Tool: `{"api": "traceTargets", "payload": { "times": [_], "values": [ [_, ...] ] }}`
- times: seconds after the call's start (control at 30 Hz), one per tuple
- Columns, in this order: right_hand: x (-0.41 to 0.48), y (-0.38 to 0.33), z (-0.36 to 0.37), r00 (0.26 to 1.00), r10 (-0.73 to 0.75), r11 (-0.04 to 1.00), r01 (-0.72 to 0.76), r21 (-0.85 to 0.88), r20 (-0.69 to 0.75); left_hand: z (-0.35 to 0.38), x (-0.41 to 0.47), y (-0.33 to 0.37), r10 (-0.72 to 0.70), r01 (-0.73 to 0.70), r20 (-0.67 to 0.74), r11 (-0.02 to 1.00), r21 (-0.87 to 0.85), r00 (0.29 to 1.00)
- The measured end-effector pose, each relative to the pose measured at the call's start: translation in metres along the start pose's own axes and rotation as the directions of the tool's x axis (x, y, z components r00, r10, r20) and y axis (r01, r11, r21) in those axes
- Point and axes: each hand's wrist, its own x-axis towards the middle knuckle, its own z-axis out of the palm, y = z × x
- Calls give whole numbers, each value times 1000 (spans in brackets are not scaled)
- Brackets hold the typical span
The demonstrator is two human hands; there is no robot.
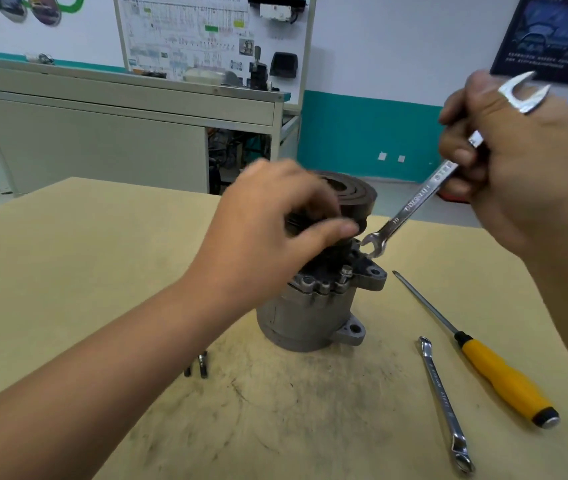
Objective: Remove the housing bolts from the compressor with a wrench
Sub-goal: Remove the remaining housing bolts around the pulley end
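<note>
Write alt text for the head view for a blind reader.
A person's right hand holds an open-end wrench to an upright compressor while the left hand grips its pulley. A yellow-handled screwdriver and second wrench lie nearby.

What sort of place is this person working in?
Probably a vocational training workshop for car mechanics: a display board with a diagram and mounted parts stands behind, a compressor sits on the workbench with a wrench at its bolts, and a screwdriver lies beside it.

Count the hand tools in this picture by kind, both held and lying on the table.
Wrenches: 2, the held wrench in the right hand and the lying wrench
Screwdrivers: 1, the yellow-handled screwdriver
Total: 3
</note>
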Motion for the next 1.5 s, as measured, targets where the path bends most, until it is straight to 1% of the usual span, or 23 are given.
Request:
{"api": "traceTargets", "payload": {
  "times": [0.03,0.1,0.13,0.2,0.27,0.4,0.5,0.57,0.63,0.67,0.73,0.77,0.87,0.93,1.0,1.03,1.1,1.17,1.33,1.5],
  "values": [
    [-1,1,-3,1000,3,1000,-3,-9,-16,1,-7,-1,5,-7,68,1000,22,998],
    [-5,5,-5,999,9,999,-11,-48,-32,10,-15,-3,-56,39,229,996,77,972],
    [-6,6,-4,999,7,998,-9,-66,-32,15,-16,-3,-92,62,281,991,116,955],
    [-10,7,-4,1000,-5,996,4,-93,-15,27,-15,-2,-135,88,318,984,157,939],
    [-14,7,-4,1000,-20,992,21,-121,5,36,-13,0,-149,98,299,979,179,942],
    [-20,5,-8,999,-37,990,39,-138,12,42,-12,-1,-154,115,207,975,192,966],
    [-23,4,-10,998,-46,991,42,-128,-31,34,-13,4,-126,123,32,989,86,992],
    [-26,4,-10,996,-48,993,40,-109,-71,23,-16,6,-177,175,-67,984,-28,982],
    [-31,6,-8,996,-32,995,24,-94,-86,9,-28,0,-272,259,-91,956,-134,958],
    [-34,7,-8,997,-18,995,10,-101,-81,2,-37,-6,-320,306,-82,940,-149,944],
    [-42,10,-5,998,17,991,-24,-129,-55,-15,-59,-23,-433,428,-52,899,-93,900],
    [-47,11,-3,998,37,990,-43,-135,-46,-25,-71,-33,-506,504,-40,862,-48,862],
    [-58,13,4,994,91,990,-97,-102,-64,-52,-107,-58,-714,713,-11,699,47,700],
    [-65,15,9,988,127,989,-132,-63,-86,-63,-126,-69,-779,777,-5,624,85,627],
    [-74,15,16,982,162,986,-164,-12,-94,-69,-140,-76,-811,806,-13,579,123,585],
    [-80,16,18,980,181,983,-181,6,-83,-69,-145,-79,-818,809,-12,565,163,575],
    [-95,20,23,975,219,976,-218,29,-36,-69,-150,-83,-817,794,-5,559,239,577],
    [-113,26,32,967,256,967,-256,12,13,-68,-151,-86,-816,796,-12,560,229,578],
    [-156,51,63,933,359,912,-350,-215,2,-65,-156,-91,-810,801,-41,569,189,585],
    [-175,63,96,935,354,904,-339,-261,8,-64,-163,-91,-804,803,-87,567,184,588]
  ]
}}
